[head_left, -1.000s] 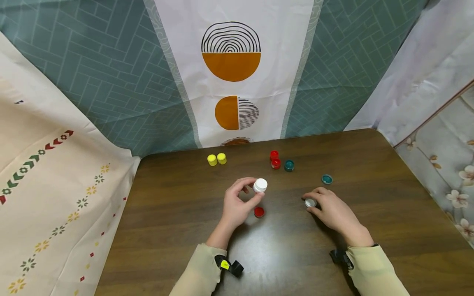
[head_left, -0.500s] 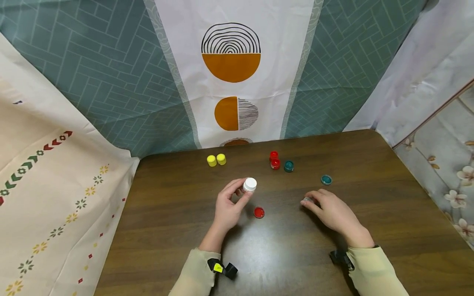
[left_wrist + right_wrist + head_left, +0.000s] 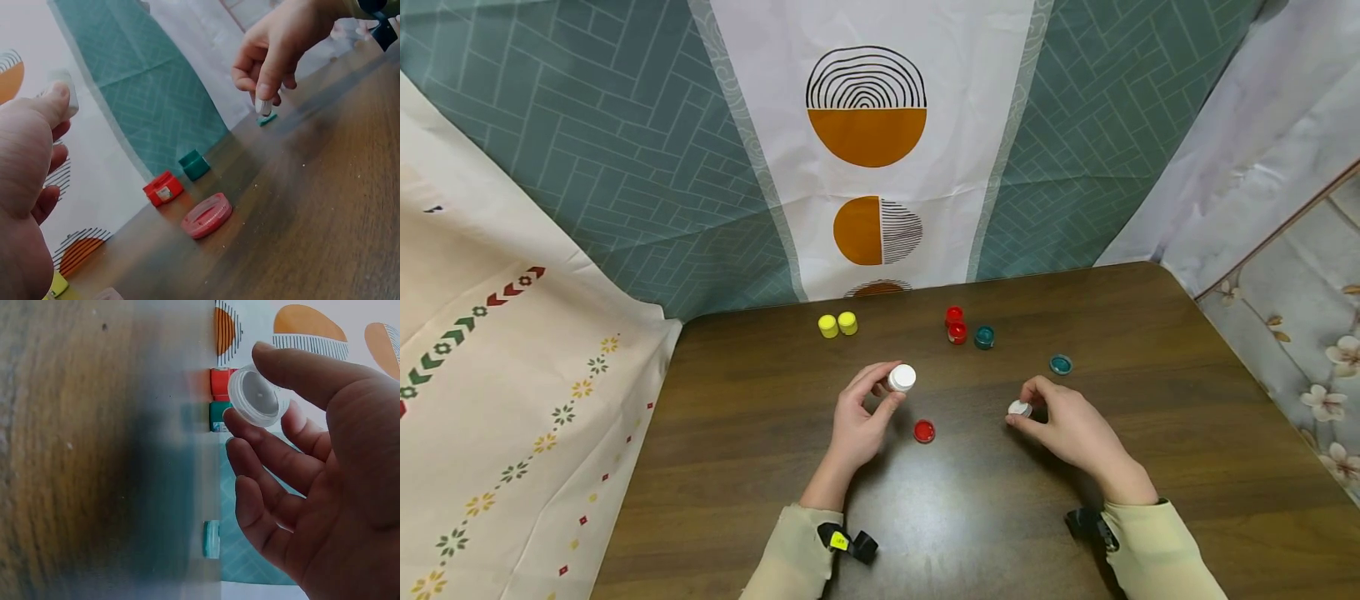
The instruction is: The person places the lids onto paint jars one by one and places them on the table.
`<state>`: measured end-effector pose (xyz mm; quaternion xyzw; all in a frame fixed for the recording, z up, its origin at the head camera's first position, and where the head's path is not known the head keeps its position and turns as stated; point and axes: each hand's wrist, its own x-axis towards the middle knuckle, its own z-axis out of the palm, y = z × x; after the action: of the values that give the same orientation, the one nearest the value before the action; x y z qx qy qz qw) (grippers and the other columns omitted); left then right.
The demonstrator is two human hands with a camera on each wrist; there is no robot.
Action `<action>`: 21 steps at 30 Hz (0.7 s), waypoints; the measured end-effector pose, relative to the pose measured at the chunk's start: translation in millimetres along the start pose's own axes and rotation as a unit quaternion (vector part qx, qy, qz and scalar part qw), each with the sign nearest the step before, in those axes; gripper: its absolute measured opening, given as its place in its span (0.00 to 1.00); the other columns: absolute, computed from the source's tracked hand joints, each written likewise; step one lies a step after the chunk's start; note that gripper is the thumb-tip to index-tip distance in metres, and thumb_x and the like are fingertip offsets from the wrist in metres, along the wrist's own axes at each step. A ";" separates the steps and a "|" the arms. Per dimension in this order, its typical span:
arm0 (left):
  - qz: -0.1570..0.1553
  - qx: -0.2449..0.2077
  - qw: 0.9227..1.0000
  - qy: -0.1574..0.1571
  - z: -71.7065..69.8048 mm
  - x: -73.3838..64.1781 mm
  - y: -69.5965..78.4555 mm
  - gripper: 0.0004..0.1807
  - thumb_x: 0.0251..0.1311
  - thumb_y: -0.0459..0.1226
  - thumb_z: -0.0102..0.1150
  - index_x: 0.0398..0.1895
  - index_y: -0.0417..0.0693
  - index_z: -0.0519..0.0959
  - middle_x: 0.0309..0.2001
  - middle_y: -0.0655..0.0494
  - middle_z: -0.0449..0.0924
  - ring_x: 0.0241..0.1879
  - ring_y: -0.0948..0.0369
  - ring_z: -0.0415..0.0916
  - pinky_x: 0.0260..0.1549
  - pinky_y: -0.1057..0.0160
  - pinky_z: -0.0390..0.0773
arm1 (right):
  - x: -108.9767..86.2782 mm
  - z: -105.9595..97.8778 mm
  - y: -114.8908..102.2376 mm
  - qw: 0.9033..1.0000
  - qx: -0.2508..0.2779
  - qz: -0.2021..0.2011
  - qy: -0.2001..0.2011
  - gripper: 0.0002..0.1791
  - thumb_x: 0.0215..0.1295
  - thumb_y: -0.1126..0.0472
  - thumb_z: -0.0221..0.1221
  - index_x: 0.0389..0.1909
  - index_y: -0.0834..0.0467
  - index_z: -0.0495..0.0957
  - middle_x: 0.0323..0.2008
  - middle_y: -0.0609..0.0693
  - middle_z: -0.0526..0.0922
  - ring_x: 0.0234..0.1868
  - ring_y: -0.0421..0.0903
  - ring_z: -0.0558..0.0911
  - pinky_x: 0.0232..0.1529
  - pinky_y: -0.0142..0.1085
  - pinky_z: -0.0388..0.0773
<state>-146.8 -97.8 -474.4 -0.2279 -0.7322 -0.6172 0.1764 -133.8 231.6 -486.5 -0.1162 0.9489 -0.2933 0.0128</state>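
My left hand (image 3: 857,421) holds a small white jar (image 3: 902,377) between thumb and fingers, its round white top tilted toward the head camera. In the left wrist view the thumb lies over the jar's side. To the right, my right hand (image 3: 1075,429) pinches a small white screw lid (image 3: 1019,408) by its edge with thumb and index finger. Its hollow, threaded inside (image 3: 259,394) shows in the right wrist view. A red lid (image 3: 924,431) lies on the table between the hands, nearer the left one. Beyond the right hand is a teal lid (image 3: 1061,364).
Two yellow jars (image 3: 837,325) stand side by side toward the table's back edge. Two red jars (image 3: 957,332) and a teal jar (image 3: 984,337) are grouped right of them. Patterned cloth (image 3: 880,183) hangs behind the wooden table (image 3: 737,433).
My left hand has drawn left with the white jar. My right hand has turned the lid, silvery face first, then edge-on, now its white face toward the head camera.
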 end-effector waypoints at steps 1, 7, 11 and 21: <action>-0.001 0.002 1.000 0.001 0.1 -0.1 -0.3 0.23 0.57 0.16 0.70 0.57 0.30 0.84 0.49 0.38 0.84 0.43 0.55 0.77 0.41 0.47 0.74 | -0.2 -0.2 -0.1 1.000 0.001 -0.002 0.001 0.19 0.71 0.45 0.71 0.48 0.53 0.77 0.40 0.46 0.84 0.40 0.46 0.81 0.43 0.46 0.79; -0.017 0.015 1.000 0.004 0.5 -1.0 -0.3 0.22 0.60 0.20 0.71 0.58 0.31 0.84 0.50 0.38 0.85 0.45 0.52 0.76 0.41 0.39 0.73 | 0.0 1.4 -2.3 1.000 0.021 -0.016 0.002 0.26 0.80 0.48 0.62 0.67 0.62 0.77 0.58 0.59 0.84 0.58 0.59 0.83 0.58 0.58 0.79; -0.021 0.017 1.000 -0.002 0.8 -1.2 1.1 0.21 0.62 0.22 0.71 0.59 0.32 0.84 0.52 0.39 0.85 0.46 0.52 0.76 0.42 0.39 0.73 | 1.8 3.4 -5.9 0.999 0.035 -0.028 0.012 0.23 0.81 0.52 0.61 0.66 0.64 0.78 0.58 0.60 0.83 0.59 0.60 0.82 0.60 0.60 0.77; -0.025 0.013 0.999 -0.020 3.5 -7.5 -22.3 0.22 0.60 0.21 0.72 0.59 0.33 0.85 0.53 0.40 0.86 0.48 0.54 0.76 0.43 0.44 0.75 | 5.8 5.6 -24.3 0.994 0.083 -0.043 0.054 0.20 0.71 0.55 0.72 0.58 0.55 0.79 0.53 0.51 0.79 0.48 0.49 0.78 0.49 0.46 0.77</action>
<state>-152.8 -98.2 -497.5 -0.2201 -0.7489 -0.6070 0.1491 -133.7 207.7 -477.3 -0.1397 0.9144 -0.3776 -0.0417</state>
